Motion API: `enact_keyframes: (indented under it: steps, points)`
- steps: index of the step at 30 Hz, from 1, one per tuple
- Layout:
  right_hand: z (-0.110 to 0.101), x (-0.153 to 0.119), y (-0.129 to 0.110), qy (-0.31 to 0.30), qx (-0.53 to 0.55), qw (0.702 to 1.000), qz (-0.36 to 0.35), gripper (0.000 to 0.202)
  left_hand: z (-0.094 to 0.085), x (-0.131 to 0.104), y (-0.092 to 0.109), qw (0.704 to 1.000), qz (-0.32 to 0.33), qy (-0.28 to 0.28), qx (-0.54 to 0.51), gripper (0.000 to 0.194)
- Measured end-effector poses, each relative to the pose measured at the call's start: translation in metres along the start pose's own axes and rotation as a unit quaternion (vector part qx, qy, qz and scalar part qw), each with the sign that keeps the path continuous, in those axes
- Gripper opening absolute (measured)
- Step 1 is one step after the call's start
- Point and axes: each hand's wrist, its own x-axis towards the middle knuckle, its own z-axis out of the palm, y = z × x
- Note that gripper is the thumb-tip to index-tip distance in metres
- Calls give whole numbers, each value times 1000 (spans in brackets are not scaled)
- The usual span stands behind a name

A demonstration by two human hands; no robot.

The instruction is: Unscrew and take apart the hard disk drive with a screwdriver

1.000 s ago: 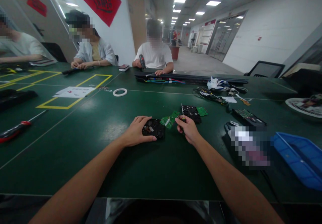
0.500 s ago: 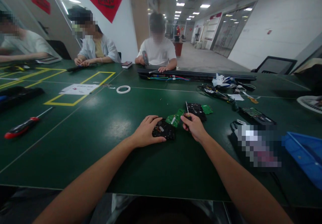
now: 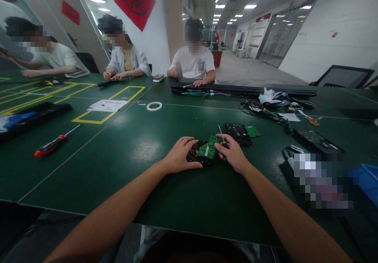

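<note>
My left hand [image 3: 180,155] grips the left side of a black device [image 3: 203,161] lying on the green table [image 3: 159,204]. A green circuit board [image 3: 207,149] lies over the right part of that device. Beside its right edge, my right hand [image 3: 232,151] is closed round a small screwdriver [image 3: 221,133], whose shaft points up; its fingertips also touch the board's edge. Just beyond my right hand are a second black device [image 3: 238,133] and a small green board [image 3: 252,131].
A red and black screwdriver [image 3: 50,145] and a white tape ring [image 3: 154,106] lie to the left. Cables [image 3: 260,110], an opened device [image 3: 320,141] and a blue bin [image 3: 369,182] are at right. Several people sit across, near a long black bar [image 3: 245,91].
The view has turned slightly left. The green board has moved left and now lies more over the black device, with my right hand following it and still holding the screwdriver.
</note>
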Motion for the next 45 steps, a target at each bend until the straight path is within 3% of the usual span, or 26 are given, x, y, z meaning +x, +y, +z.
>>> enact_keyframes:
  steps: [8, 15, 20, 25, 30, 38, 45]
  points:
    - [-1, 3, 5, 8, 27, 999, 16, 55, 2, 6, -3, 999, 27, 5, 22, 95]
    - [2, 0, 5, 30, 43, 999, 15, 54, 0, 13, -7, 995, 63, -20, 78, 104]
    - [3, -1, -1, 52, 50, 997, 38, 53, 3, 14, -13, 996, 61, 3, 66, 105]
    - [2, -5, 1, 79, 70, 993, 53, 51, 8, 5, -15, 997, 50, 17, 52, 104]
    - [3, -24, 11, 76, 61, 990, 98, 49, 17, -14, -10, 998, 40, -9, 36, 115]
    - [-2, 0, 4, 40, 48, 997, 53, 47, 4, 6, -19, 998, 59, 2, 27, 105]
    - [1, -1, 6, 26, 40, 998, 27, 51, 4, 6, -18, 997, 71, 9, 29, 104]
